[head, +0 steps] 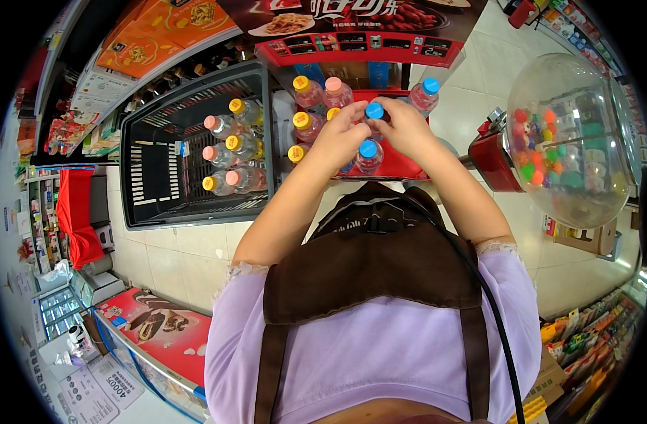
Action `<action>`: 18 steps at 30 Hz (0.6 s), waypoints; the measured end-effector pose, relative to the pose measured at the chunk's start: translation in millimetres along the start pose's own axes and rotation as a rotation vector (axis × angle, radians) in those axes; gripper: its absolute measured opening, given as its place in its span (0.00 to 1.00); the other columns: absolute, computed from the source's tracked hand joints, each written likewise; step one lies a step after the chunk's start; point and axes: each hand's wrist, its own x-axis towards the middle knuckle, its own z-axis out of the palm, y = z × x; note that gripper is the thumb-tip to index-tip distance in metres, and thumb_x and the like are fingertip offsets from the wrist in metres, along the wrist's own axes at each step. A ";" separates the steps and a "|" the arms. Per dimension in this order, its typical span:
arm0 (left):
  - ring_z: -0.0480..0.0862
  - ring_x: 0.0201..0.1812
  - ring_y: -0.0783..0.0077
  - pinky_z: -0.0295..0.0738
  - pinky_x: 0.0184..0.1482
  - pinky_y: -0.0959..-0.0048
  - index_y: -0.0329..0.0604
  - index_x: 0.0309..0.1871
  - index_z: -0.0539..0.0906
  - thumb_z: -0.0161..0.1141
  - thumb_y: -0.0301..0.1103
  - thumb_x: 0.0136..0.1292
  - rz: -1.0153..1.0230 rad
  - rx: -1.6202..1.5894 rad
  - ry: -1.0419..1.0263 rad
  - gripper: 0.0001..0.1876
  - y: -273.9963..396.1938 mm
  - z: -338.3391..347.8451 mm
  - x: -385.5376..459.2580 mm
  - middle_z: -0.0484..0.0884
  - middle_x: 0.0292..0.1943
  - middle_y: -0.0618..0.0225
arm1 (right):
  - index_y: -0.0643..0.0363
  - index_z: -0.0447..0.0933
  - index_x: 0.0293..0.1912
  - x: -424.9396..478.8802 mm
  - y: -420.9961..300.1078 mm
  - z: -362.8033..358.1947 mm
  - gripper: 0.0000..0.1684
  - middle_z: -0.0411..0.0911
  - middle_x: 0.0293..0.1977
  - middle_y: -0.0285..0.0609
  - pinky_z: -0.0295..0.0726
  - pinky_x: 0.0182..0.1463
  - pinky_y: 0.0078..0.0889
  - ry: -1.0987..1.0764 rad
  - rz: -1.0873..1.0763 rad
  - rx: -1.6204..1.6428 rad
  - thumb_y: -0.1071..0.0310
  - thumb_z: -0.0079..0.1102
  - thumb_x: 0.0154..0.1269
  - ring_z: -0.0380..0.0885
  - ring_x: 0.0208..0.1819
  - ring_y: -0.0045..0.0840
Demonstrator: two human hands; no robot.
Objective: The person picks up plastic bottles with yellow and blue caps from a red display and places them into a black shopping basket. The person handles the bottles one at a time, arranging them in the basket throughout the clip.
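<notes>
My right hand (405,127) curls its fingers and thumb around the neck of a clear plastic bottle with a blue cap (374,111), over a red display stand (400,156). From the other side, my left hand (340,137) reaches up to the same bottle; whether its fingers grip it is hidden. Nearer to me stands a second blue-capped bottle (369,156), and a third blue-capped bottle (424,95) is at the stand's far right corner. Several yellow-capped bottles (306,126) and a pink-capped bottle (338,92) stand to the left, one partly behind my left hand.
A dark plastic shopping basket (196,222) left of the stand holds several bottles with pink and yellow caps (244,146). To the right is a clear-domed capsule machine (572,140) with colourful balls. A printed sign board (355,50) rises behind the stand. An ice-cream freezer (159,334) sits lower left.
</notes>
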 end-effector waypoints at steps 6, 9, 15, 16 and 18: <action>0.72 0.56 0.70 0.67 0.56 0.75 0.30 0.65 0.65 0.50 0.25 0.57 -0.017 0.002 -0.012 0.30 -2.6 -3.8 -0.3 0.72 0.59 0.56 | 0.64 0.73 0.51 1.1 -10.5 -2.3 0.22 0.78 0.41 0.52 0.77 0.46 0.40 -0.068 0.020 -0.053 0.67 0.64 0.57 0.77 0.44 0.44; 0.73 0.54 0.71 0.68 0.55 0.75 0.30 0.66 0.64 0.50 0.25 0.57 -0.027 -0.001 -0.041 0.30 -2.6 -4.9 -1.2 0.72 0.59 0.57 | 0.64 0.72 0.51 0.7 -5.5 2.7 0.22 0.78 0.41 0.53 0.76 0.47 0.41 -0.077 0.031 -0.087 0.66 0.64 0.57 0.77 0.44 0.46; 0.74 0.50 0.73 0.70 0.50 0.76 0.30 0.67 0.63 0.50 0.26 0.57 -0.034 0.024 -0.068 0.31 -2.5 -5.2 -0.8 0.71 0.61 0.57 | 0.63 0.73 0.50 1.1 -1.0 5.5 0.21 0.78 0.41 0.54 0.75 0.48 0.43 -0.082 -0.013 -0.090 0.66 0.63 0.57 0.76 0.45 0.47; 0.74 0.50 0.73 0.70 0.49 0.76 0.30 0.67 0.63 0.50 0.26 0.57 -0.038 0.033 -0.071 0.31 -2.6 -5.4 -0.2 0.71 0.61 0.57 | 0.63 0.73 0.50 1.1 0.1 6.3 0.21 0.78 0.41 0.54 0.75 0.48 0.43 -0.080 -0.016 -0.088 0.66 0.63 0.57 0.76 0.45 0.47; 0.74 0.47 0.74 0.71 0.47 0.77 0.30 0.67 0.62 0.50 0.26 0.57 -0.063 0.062 -0.080 0.31 1.9 -4.7 -0.6 0.71 0.61 0.57 | 0.63 0.73 0.49 0.8 2.6 8.7 0.20 0.78 0.41 0.54 0.75 0.48 0.43 -0.075 -0.022 -0.083 0.67 0.63 0.57 0.76 0.45 0.47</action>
